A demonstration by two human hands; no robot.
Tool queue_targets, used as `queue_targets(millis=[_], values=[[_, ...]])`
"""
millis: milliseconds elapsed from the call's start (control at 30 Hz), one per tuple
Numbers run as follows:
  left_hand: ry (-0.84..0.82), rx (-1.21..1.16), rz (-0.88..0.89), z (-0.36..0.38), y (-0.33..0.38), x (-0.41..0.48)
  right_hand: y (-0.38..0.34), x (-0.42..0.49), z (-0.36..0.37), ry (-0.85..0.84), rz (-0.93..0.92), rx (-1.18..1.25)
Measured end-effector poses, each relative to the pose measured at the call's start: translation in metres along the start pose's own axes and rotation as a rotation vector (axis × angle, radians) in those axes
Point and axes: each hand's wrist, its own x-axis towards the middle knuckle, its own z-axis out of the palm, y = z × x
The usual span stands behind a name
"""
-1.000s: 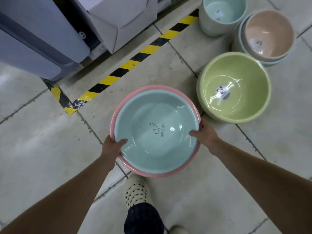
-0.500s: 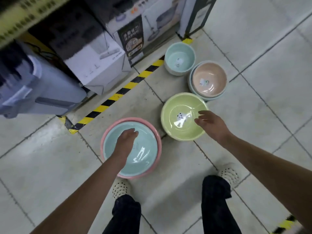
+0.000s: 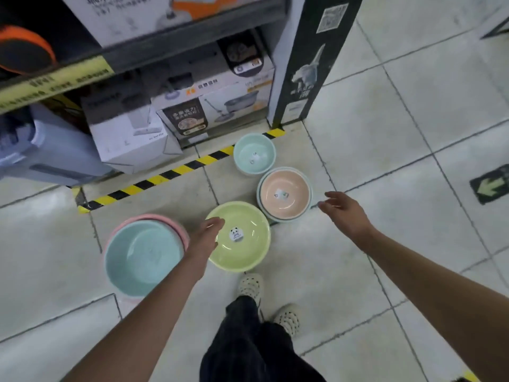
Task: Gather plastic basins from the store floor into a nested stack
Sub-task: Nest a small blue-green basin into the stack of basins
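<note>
Basins stand on the floor (image 3: 358, 271): teal basin (image 3: 143, 257) nested in pink basin (image 3: 154, 218) at 9 o'clock of green basin (image 3: 248, 257); peach basin (image 3: 285, 199) at 1 o'clock. Left grip (image 3: 205, 238), fingers straight, holds nothing over green basin's 9 o'clock rim. Right grip (image 3: 344, 213), fingers spread, holds nothing just beside peach basin's 4 o'clock rim.
</note>
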Motion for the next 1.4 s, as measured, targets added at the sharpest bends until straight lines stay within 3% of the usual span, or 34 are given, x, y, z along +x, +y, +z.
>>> queue_targets(millis=[267, 467, 800, 967, 1233, 1400], values=[[0.077, -0.274, 0.016, 0.053, 0.051, 0.063, -0.05, 0.098, -0.002, -0.099, 0.029, -0.035], [0.18, -0.307, -0.028, 0.081, 0.056, 0.133, -0.063, 0.191, 0.007, -0.134, 0.03, -0.11], [0.299, -0.459, -0.083, 0.118, 0.011, 0.27, -0.038, 0.363, 0.05, -0.22, 0.016, -0.456], [0.355, -0.408, -0.057, 0.141, -0.016, 0.365, -0.024, 0.45, 0.096, -0.269, -0.086, -0.62], [0.37, -0.542, -0.11, 0.174, -0.056, 0.496, 0.018, 0.575, 0.18, -0.296, 0.09, -0.119], [0.352, -0.493, 0.056, 0.194, -0.059, 0.539, 0.04, 0.601, 0.218, -0.51, 0.113, 0.05]])
